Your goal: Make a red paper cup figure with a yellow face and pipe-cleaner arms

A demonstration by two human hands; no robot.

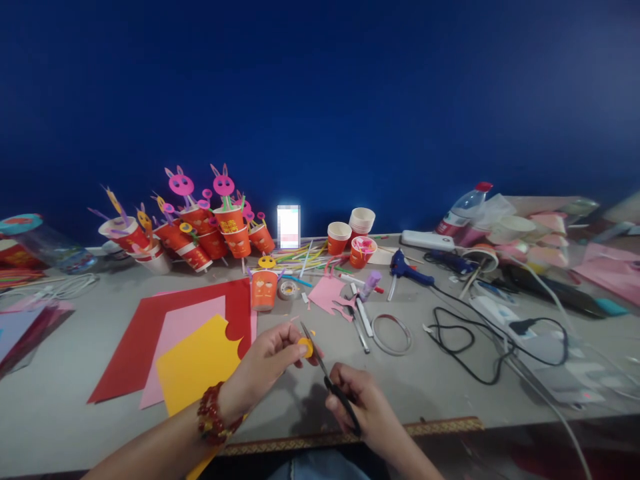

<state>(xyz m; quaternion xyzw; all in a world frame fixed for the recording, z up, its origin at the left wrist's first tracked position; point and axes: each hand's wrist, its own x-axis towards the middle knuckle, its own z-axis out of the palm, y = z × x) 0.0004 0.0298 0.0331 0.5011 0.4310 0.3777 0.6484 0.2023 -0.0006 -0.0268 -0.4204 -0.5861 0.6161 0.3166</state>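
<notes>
Between the thumb and fingers of my left hand [275, 350] is a small yellow paper disc [305, 347]. My right hand [363, 400] grips black-handled scissors [326, 375], whose blades point up and left, right beside the disc's edge. Whether the blades touch the paper I cannot tell. Under my left forearm lies a yellow paper sheet [200, 363] with round bites cut from its right edge. Beneath it are a pink sheet [173, 333] and a red sheet [130, 340]. An orange paper cup [264, 291] with a yellow paper head stands just beyond my hands.
Decorated red cups [233, 233] crowd the back left. Plain paper cups [339, 237] stand at back centre near a lit phone [289, 227]. Pink paper scraps [327, 293], a tape roll [287, 289], a blue glue gun [407, 269] and black cable [455, 343] lie further right.
</notes>
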